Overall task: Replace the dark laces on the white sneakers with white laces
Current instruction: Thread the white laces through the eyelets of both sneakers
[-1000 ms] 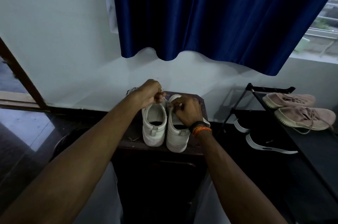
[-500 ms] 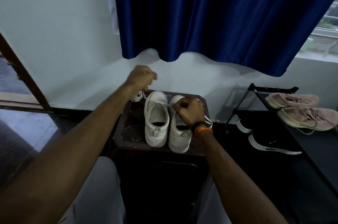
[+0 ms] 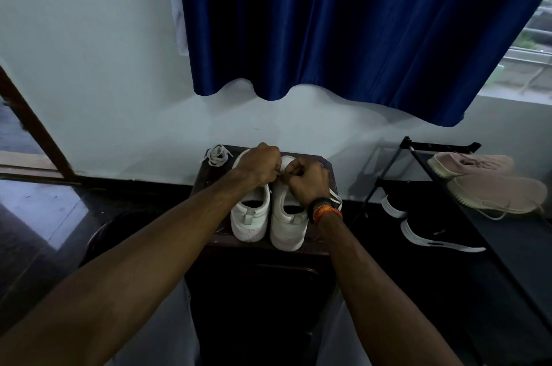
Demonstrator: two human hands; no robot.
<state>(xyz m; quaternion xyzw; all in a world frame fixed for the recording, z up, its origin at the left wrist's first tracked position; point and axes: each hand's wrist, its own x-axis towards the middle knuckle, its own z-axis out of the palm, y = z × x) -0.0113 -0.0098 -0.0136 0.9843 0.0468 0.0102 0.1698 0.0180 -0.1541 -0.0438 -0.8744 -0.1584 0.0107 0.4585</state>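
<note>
— We see a dark worktop (image 3: 209, 186) under a blue curtain (image 3: 343, 22), white sneakers (image 3: 251, 216) side by side on it.
— Our left hand (image 3: 260, 167) and right hand (image 3: 307, 179) pinch a white lace (image 3: 334, 197) over the right sneaker (image 3: 288, 225).

no lettering to read anywhere, white sneakers (image 3: 268, 213) plain at heel and side, pink shoes (image 3: 490, 183) on the rack unmarked, any logo too dim and small to make out

My left hand (image 3: 259, 167) back down from upper left, meeting my right hand (image 3: 306, 180) over the sneakers (image 3: 268, 216), loose lace (image 3: 217, 155) uncovered
</note>
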